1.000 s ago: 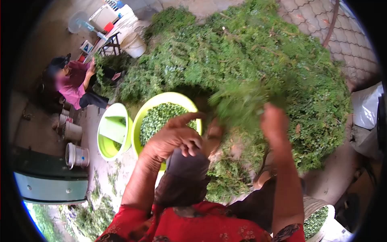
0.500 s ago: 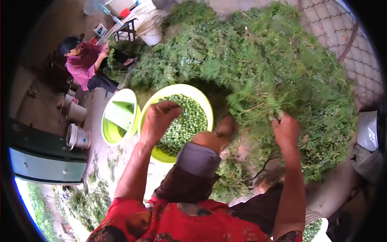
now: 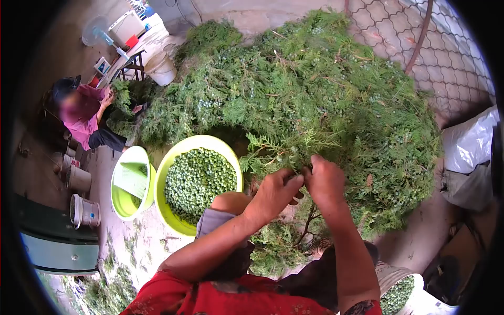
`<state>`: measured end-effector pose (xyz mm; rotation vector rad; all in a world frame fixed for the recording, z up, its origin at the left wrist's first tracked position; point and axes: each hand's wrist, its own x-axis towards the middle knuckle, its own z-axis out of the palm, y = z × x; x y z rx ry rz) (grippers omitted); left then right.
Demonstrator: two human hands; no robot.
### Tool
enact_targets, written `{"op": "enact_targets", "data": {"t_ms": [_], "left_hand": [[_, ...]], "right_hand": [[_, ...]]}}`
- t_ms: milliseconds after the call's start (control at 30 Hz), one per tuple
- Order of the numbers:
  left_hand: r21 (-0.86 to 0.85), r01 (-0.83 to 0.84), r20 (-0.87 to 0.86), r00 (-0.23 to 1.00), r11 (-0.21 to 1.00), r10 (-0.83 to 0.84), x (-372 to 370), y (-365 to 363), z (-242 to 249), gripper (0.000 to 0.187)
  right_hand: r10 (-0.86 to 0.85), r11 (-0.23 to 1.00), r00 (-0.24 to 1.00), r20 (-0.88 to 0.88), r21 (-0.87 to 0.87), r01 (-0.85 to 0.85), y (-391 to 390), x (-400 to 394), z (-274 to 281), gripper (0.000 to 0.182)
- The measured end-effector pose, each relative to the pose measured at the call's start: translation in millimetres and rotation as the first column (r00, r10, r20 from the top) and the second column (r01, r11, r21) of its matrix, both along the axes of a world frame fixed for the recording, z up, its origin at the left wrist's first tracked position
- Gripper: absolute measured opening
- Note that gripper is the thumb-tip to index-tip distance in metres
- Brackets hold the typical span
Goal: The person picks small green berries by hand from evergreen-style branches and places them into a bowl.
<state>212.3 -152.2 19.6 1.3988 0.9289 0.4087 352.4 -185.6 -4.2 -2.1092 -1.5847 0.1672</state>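
Note:
My right hand (image 3: 326, 182) is closed around the base of a leafy evergreen sprig (image 3: 287, 151), which fans out above my fingers to the left. Right beside it, my left hand (image 3: 273, 195) is closed with the thumb against the fingers at the sprig's lower end. What sits between the left fingertips is hidden. Left of my knee stands a yellow-green tub (image 3: 239, 173) filled with round green berries (image 3: 199, 178). Behind both hands spreads a large heap of cut evergreen branches (image 3: 336, 100) with bluish berries among the leaves.
A smaller yellow-green basin (image 3: 116, 191) with a pale perforated tray (image 3: 131, 181) stands left of the tub. A co-worker in a pink shirt (image 3: 79, 123) sits at the far left, holding a sprig. White buckets (image 3: 160, 69) and a berry-filled bucket (image 3: 415, 286) stand around; a white sack (image 3: 470, 139) lies right.
My left hand has moved right from over the tub to meet my right hand. My right hand has come inward to the left with the sprig. The view has shifted to the right.

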Motion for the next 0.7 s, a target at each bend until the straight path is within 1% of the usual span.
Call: {"op": "enact_targets", "data": {"t_ms": [33,100,133,167,233,267,300,367,400,433,467,500,533,567,600,633,667,700], "left_hand": [[0.005,0.005,0.000,1.000,1.000,-0.005,3.2,1.3,-2.2,0.034],[-0.244,-0.130,0.091,0.984,0.961,0.156,10.5,4.5,-0.9,0.042],[-0.264,-0.210,0.111,0.963,0.941,0.246,15.5,5.3,-7.7,0.046],[-0.261,-0.205,0.113,0.964,0.943,0.241,16.9,7.5,-6.6,0.046],[-0.251,-0.283,-0.027,0.958,0.925,0.286,20.4,13.9,-2.3,0.046],[-0.206,-0.310,0.014,0.947,0.928,0.320,21.8,17.0,-15.1,0.044],[-0.204,-0.304,0.017,0.949,0.931,0.314,21.6,20.3,-25.7,0.044],[-0.100,-0.365,-0.077,0.930,0.926,0.359,18.7,25.4,-38.5,0.037],[-0.205,-0.379,-0.025,0.924,0.902,0.382,19.8,22.0,-23.4,0.026],[-0.204,-0.376,-0.025,0.925,0.904,0.380,18.7,18.6,-18.3,0.026],[-0.010,-0.283,0.059,0.957,0.959,0.283,16.5,14.0,-15.9,0.028],[0.191,-0.190,0.120,0.978,0.963,0.169,14.3,11.4,-15.5,0.032],[0.188,-0.188,0.118,0.979,0.964,0.167,12.0,11.2,-17.9,0.032],[-0.100,-0.199,0.120,0.970,0.975,0.211,9.2,11.4,-22.0,0.025],[-0.380,-0.194,0.108,0.962,0.904,0.252,8.0,11.1,-19.5,0.019],[-0.385,-0.190,0.106,0.963,0.903,0.247,6.0,9.6,-14.9,0.019],[-0.545,-0.191,0.112,0.948,0.816,0.296,3.2,7.8,-7.5,0.016],[-0.688,-0.182,0.107,0.932,0.702,0.346,-0.8,7.0,-1.6,0.014]], "right_hand": [[-0.005,1.000,1.000,0.000,0.005,0.005,-0.4,-0.6,0.3,0.020],[-0.004,0.999,1.000,0.025,0.037,0.003,-2.1,-1.2,0.8,0.013],[-0.009,0.999,1.000,0.026,0.039,0.008,-2.7,-1.5,0.4,0.013],[-0.010,0.998,0.998,0.055,0.064,0.007,-2.4,-2.1,-0.5,0.010],[-0.021,0.995,0.996,0.086,0.094,0.013,-1.2,-4.0,-3.5,0.007],[-0.011,0.995,0.997,0.075,0.104,0.004,-0.8,-5.4,-5.8,0.010],[-0.002,0.994,0.998,0.064,0.113,-0.006,-0.7,-7.3,-6.6,0.014],[-0.011,0.995,0.996,0.088,0.104,0.001,-2.5,-9.0,1.1,0.012],[0.003,0.994,0.996,0.092,0.104,-0.012,-2.6,-8.4,1.9,0.012],[0.017,0.994,0.995,0.095,0.105,-0.027,-2.1,-7.5,2.4,0.012],[0.014,0.994,0.995,0.095,0.104,-0.024,-1.2,-4.3,0.3,0.012],[0.009,0.993,0.995,0.100,0.119,-0.021,-0.2,0.2,-3.6,0.013],[0.005,0.991,0.995,0.104,0.131,-0.019,0.3,2.3,-5.7,0.013],[0.003,0.992,0.995,0.100,0.127,-0.016,0.2,2.5,-5.7,0.013],[0.017,0.992,0.995,0.103,0.123,-0.030,0.0,3.3,-3.6,0.013],[0.032,0.992,0.994,0.106,0.117,-0.044,-0.7,3.8,-2.4,0.013],[0.028,0.993,0.994,0.106,0.113,-0.040,-1.1,3.0,-3.2,0.013],[0.041,0.994,0.994,0.101,0.098,-0.051,-1.3,0.9,-5.2,0.012]]}}
